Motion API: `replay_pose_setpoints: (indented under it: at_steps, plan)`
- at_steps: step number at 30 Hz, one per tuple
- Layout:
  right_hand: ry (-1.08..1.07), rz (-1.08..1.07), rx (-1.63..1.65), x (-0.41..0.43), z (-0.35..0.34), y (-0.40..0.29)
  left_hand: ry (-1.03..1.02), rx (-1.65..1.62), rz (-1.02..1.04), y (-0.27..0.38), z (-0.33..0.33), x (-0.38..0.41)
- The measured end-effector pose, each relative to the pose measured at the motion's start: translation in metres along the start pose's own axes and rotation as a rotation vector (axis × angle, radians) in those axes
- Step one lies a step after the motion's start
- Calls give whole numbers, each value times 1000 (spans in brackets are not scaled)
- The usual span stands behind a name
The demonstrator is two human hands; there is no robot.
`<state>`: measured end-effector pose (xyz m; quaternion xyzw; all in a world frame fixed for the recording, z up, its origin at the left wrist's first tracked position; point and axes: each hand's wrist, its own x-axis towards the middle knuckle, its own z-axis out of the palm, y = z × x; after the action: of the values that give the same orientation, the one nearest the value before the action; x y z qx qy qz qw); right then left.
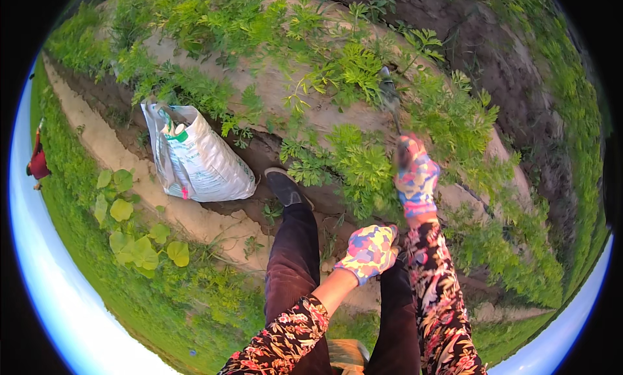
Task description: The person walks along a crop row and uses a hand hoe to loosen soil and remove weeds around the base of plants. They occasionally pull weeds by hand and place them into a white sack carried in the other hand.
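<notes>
My right hand (416, 178), in a camouflage-patterned glove, grips a thin-shafted hand tool. The tool's metal blade (388, 89) points away from me among green plants with finely divided leaves (362, 163); motion blur hides its exact shape. My left hand (368, 253), gloved in the same pattern, is near my right knee with its fingers curled. Whether anything lies inside those fingers is hidden. Left of my shoe (287, 186) a white woven plastic sack (207, 161) leans in the furrow, its mouth gaping and its side bearing writing.
The leafy plants grow along a raised soil bed (272, 78). Beyond it runs a dark furrow (491, 58). Broad round-leaved plants (141, 251) stand on the left beside a bare soil ridge (219, 229). Far off at the left edge, a person in red (38, 162) is in the field.
</notes>
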<state>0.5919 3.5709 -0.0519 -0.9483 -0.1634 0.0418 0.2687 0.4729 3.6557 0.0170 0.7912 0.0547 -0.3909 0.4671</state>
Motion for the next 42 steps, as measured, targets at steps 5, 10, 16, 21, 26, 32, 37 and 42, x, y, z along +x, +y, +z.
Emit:
replay_pose_setpoints:
  at_steps: [5, 10, 16, 21, 26, 32, 37, 42]
  plan:
    - [200, 259, 294, 22, 29, 3, 2, 44, 32, 1, -1, 3]
    - [246, 652, 924, 41, 27, -15, 22, 38, 36, -6, 0, -1]
    - [313, 1041, 1800, 43, 10, 1, -43, -32, -9, -5, 0, 0]
    - [141, 945, 2147, 38, -41, 29, 44, -95, -14, 2, -5, 0]
    - [89, 844, 1482, -10, -73, -10, 393, -410, -74, -9, -5, 10]
    - [-154, 676, 999, -13, -62, -44, 632, -799, -233, -33, 15, 29]
    - [-105, 307, 738, 17, 4, -40, 572, -1043, -368, -26, 2, 25]
    - [-73, 307, 575, 20, 17, -49, 446, -1124, -344, -19, -17, 17]
